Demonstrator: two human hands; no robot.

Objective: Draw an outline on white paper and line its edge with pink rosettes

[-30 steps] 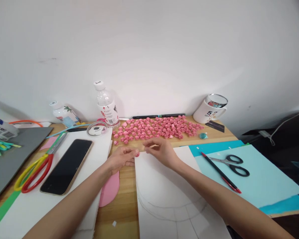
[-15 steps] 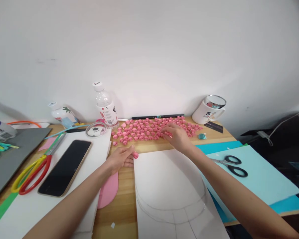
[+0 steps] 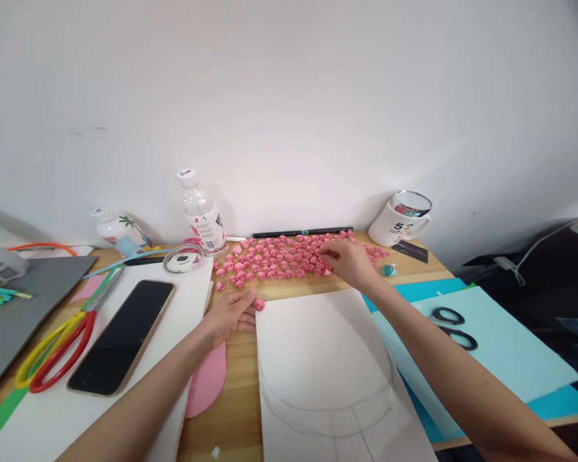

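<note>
My left hand [image 3: 232, 316] is closed at the left edge of a white sheet [image 3: 313, 340] with curved pencil lines. A small pink rolled paper rose [image 3: 259, 305] sits at its thumb tip, over the sheet's corner. Beyond the sheet lies a wide spread of similar pink paper roses [image 3: 270, 260]. My right hand [image 3: 350, 262] reaches into the right part of this spread with thumb and fingertips pinched together. What is between those fingertips is too hidden to make out.
To the left are a phone [image 3: 122, 337], red-and-yellow scissors [image 3: 62, 350] and a tape roll [image 3: 183, 256]. Bottles, one a clear bottle [image 3: 205, 221], and a white mug [image 3: 399, 218] stand by the wall. Black-handled scissors [image 3: 455, 327] rest on light blue paper [image 3: 501, 359] at right.
My right hand has shifted slightly to the right among the roses. My left hand stays by the sheet's corner with the rose. The view has tilted a little.
</note>
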